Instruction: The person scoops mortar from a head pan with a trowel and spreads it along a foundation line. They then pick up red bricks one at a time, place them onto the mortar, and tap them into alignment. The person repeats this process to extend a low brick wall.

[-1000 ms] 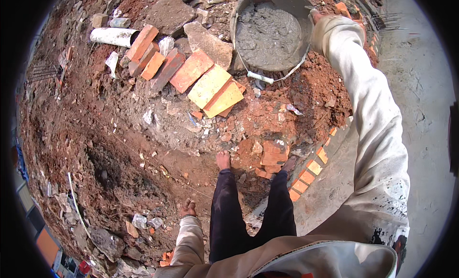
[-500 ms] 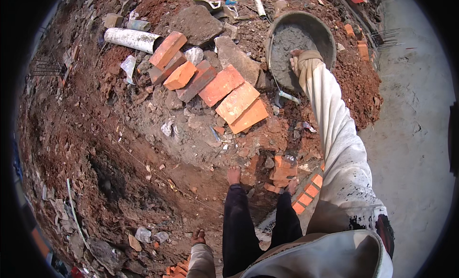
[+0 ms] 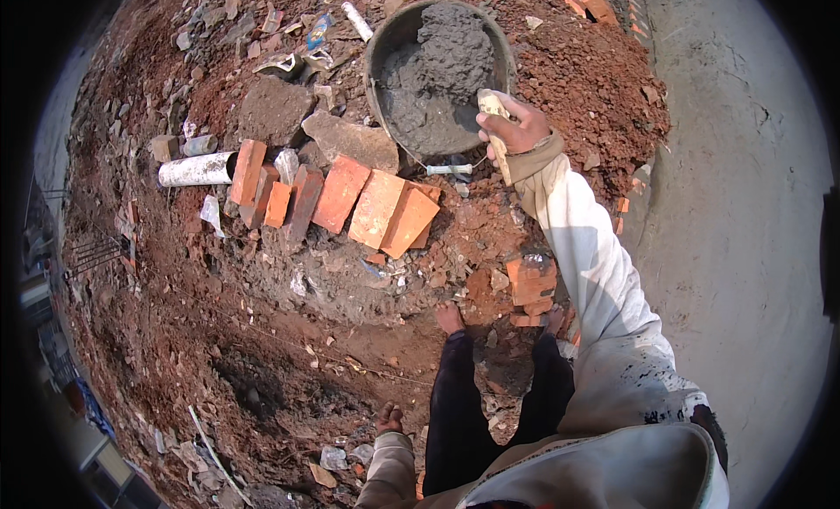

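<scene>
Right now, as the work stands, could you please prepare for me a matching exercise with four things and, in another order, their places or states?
Things:
1. Bucket
2. Right hand
3. Left hand
4. White pipe

Places or states:
A. Low in the picture, just left of the dark trousers
B. By the left end of the brick row
C. Contains grey mortar
D. Fingers closed around a pale handle

Right pairs: 1-C, 2-D, 3-A, 4-B.
</scene>
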Demonstrator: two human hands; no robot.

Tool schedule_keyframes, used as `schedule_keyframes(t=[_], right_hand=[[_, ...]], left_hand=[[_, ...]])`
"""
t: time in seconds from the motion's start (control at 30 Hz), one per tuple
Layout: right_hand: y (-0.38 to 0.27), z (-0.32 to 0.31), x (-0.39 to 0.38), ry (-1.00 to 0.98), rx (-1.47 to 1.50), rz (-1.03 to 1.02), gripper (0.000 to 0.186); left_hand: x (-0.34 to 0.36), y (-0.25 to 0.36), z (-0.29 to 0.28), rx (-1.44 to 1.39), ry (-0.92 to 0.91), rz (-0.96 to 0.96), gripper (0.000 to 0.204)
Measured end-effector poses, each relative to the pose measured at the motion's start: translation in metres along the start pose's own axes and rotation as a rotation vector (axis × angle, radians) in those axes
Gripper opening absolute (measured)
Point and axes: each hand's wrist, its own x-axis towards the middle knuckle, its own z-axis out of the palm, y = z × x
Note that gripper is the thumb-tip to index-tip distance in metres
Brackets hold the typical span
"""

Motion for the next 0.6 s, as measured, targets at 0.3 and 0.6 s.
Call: schedule_keyframes(t=[0.3, 0.6], right_hand=[[0.007, -0.178, -0.226, 0.006, 0.119, 0.143, 0.053], [0.261, -0.415, -0.425, 0.625, -0.226, 0.366, 0.047]], left_hand=[[0.017, 0.040, 0.023, 0.035, -0.245, -0.031, 0.028], [-0.037, 0.084, 0.131, 0.418, -0.167, 0.040, 0.030]])
